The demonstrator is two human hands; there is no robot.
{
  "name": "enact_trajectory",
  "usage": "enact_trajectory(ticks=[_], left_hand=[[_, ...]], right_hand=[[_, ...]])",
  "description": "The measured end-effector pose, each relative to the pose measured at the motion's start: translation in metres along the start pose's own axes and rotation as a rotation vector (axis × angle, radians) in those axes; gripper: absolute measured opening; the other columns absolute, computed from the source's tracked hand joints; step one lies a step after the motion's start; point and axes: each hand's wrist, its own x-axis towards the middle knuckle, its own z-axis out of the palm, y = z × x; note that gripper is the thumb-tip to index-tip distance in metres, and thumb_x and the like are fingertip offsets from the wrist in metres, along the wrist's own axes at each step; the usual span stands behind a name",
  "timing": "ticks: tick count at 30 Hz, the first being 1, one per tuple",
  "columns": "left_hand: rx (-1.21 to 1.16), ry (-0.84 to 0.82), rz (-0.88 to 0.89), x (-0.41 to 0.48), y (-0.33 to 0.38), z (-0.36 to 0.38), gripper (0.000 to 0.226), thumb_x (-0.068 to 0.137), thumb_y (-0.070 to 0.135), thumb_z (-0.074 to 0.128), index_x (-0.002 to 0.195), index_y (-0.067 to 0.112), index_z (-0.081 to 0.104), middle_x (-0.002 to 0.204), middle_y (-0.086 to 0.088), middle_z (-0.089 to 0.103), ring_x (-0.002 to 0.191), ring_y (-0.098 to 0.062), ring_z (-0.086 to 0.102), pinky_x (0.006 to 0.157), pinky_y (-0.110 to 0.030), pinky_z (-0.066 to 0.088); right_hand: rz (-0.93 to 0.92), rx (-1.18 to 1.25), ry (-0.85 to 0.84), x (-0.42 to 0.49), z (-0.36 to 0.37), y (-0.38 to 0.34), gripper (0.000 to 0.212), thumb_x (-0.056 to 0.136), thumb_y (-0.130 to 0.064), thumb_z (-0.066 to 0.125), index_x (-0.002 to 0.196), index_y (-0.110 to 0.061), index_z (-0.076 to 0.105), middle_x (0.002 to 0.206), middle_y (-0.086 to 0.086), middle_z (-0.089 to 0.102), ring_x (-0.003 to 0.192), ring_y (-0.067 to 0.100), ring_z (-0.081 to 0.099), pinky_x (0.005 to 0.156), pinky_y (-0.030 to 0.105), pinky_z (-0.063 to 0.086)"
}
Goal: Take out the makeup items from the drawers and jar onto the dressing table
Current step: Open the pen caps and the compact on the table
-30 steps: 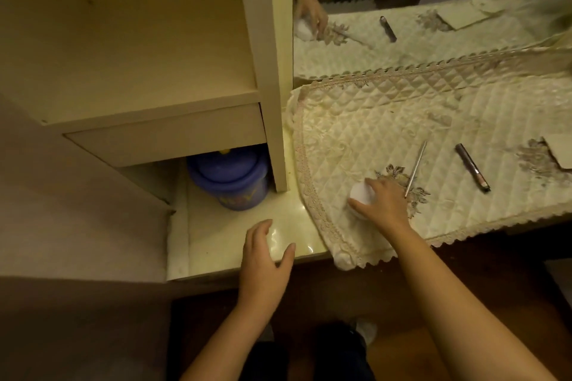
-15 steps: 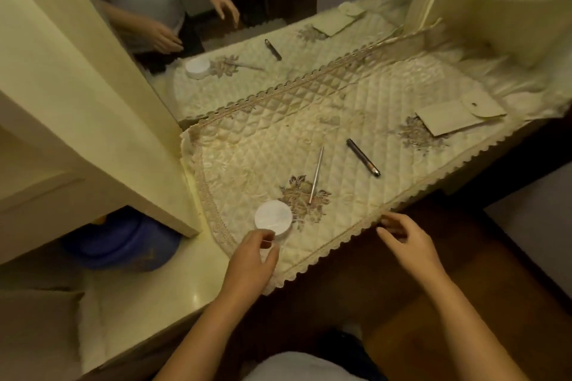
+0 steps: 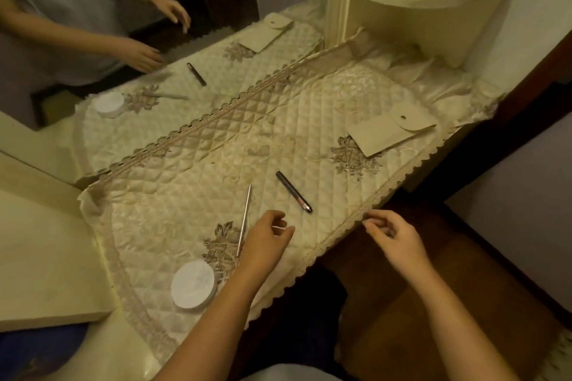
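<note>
A white round container sits on the quilted cloth of the dressing table, near its front left. A thin silver stick and a dark tube lie in the middle. Further right lies a beige flap pouch. My left hand hovers over the cloth just right of the stick, fingers loosely curled and holding nothing. My right hand is at the cloth's lace front edge, its curled fingertips by the trim, with nothing in it.
A blue jar shows partly at the bottom left under a cream shelf. The mirror behind the table reflects the items and arms. A curved cream shelf unit stands at the back right. Dark floor lies below the front edge.
The view has swung right, away from the shelf and blue jar. My left hand moved from beside the white container to past the silver stick. My right hand stays at the front edge.
</note>
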Motion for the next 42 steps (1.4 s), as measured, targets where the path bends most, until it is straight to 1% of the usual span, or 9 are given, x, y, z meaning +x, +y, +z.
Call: enact_trajectory(ticks=[5, 8, 14, 18, 21, 26, 30, 38, 42], left_hand=[[0.308, -0.039, 0.213, 0.067, 0.006, 0.023, 0.052, 0.075, 0.016, 0.07, 0.124, 0.013, 0.052, 0.131, -0.016, 0.049, 0.117, -0.031, 0.048, 0.096, -0.039, 0.041], [0.558, -0.105, 0.309, 0.092, -0.003, 0.028, 0.055, 0.054, 0.016, 0.083, 0.106, 0.017, 0.065, 0.122, -0.021, 0.059, 0.1, -0.042, 0.058, 0.08, -0.049, 0.053], [0.663, 0.064, 0.399, 0.106, 0.002, 0.031, 0.015, 0.067, 0.037, 0.058, 0.075, 0.027, 0.065, 0.088, 0.002, 0.069, 0.088, -0.018, 0.045, 0.063, -0.032, 0.046], [0.659, 0.162, 0.318, 0.113, 0.01, 0.033, 0.022, 0.073, 0.037, 0.046, 0.073, 0.026, 0.065, 0.076, 0.006, 0.067, 0.081, -0.012, 0.041, 0.064, -0.025, 0.024], [0.42, 0.273, 0.17, 0.114, 0.033, 0.032, 0.015, 0.075, 0.034, 0.059, 0.082, 0.024, 0.068, 0.078, 0.006, 0.066, 0.079, -0.013, 0.052, 0.068, -0.026, 0.031], [-0.54, 0.537, -0.257, 0.111, 0.089, 0.036, 0.006, 0.079, 0.015, 0.066, 0.081, 0.021, 0.066, 0.081, 0.009, 0.064, 0.077, -0.008, 0.059, 0.064, -0.007, 0.043], [-0.921, 0.613, -0.349, 0.107, 0.126, 0.048, 0.015, 0.083, 0.009, 0.061, 0.081, 0.023, 0.066, 0.081, 0.002, 0.067, 0.082, -0.014, 0.063, 0.075, -0.029, 0.05], [-1.179, 0.715, -0.398, 0.103, 0.156, 0.08, 0.025, 0.081, 0.009, 0.061, 0.106, 0.016, 0.059, 0.09, -0.001, 0.065, 0.089, -0.015, 0.067, 0.085, -0.032, 0.048], [-0.719, 0.89, -0.454, 0.09, 0.15, 0.086, 0.059, 0.077, 0.017, 0.069, 0.126, 0.025, 0.037, 0.113, 0.009, 0.054, 0.112, -0.012, 0.051, 0.089, -0.026, 0.04]], right_hand=[[-0.001, -0.048, -0.133, 0.067, 0.002, -0.029, 0.027, 0.086, -0.014, 0.058, 0.113, -0.012, 0.058, 0.091, -0.003, 0.058, 0.083, 0.009, 0.056, 0.072, 0.014, 0.044], [-0.026, -0.135, -0.227, 0.108, 0.011, -0.047, 0.028, 0.086, -0.016, 0.059, 0.113, -0.012, 0.059, 0.086, -0.007, 0.057, 0.084, 0.013, 0.055, 0.072, 0.014, 0.042], [-0.024, -0.118, -0.357, 0.159, 0.022, -0.064, 0.022, 0.085, -0.018, 0.06, 0.107, -0.018, 0.06, 0.09, -0.003, 0.061, 0.086, 0.014, 0.06, 0.078, 0.018, 0.048], [-0.024, -0.081, -0.446, 0.176, 0.022, -0.072, 0.014, 0.085, -0.018, 0.06, 0.098, -0.024, 0.059, 0.103, 0.013, 0.067, 0.095, 0.023, 0.065, 0.084, 0.029, 0.052], [-0.028, -0.007, -0.532, 0.187, 0.018, -0.09, 0.012, 0.086, -0.02, 0.059, 0.097, -0.024, 0.059, 0.105, 0.011, 0.068, 0.092, 0.017, 0.066, 0.074, 0.02, 0.051], [-0.081, 0.021, -0.743, 0.202, 0.007, -0.114, 0.015, 0.085, -0.02, 0.059, 0.097, -0.029, 0.062, 0.105, 0.002, 0.069, 0.099, 0.011, 0.064, 0.088, 0.022, 0.049], [-0.122, -0.002, -0.888, 0.21, -0.005, -0.122, 0.019, 0.085, -0.011, 0.058, 0.103, -0.017, 0.062, 0.099, 0.001, 0.067, 0.094, 0.012, 0.063, 0.075, 0.012, 0.051], [-0.066, 0.089, -0.948, 0.236, -0.031, -0.121, 0.016, 0.079, 0.003, 0.061, 0.076, -0.013, 0.063, 0.066, 0.007, 0.061, 0.057, 0.007, 0.061, 0.061, 0.018, 0.051], [-0.121, 0.08, -0.944, 0.248, -0.039, -0.126, 0.017, 0.076, 0.008, 0.062, 0.076, -0.009, 0.06, 0.068, 0.007, 0.059, 0.05, -0.001, 0.061, 0.05, 0.01, 0.047]])
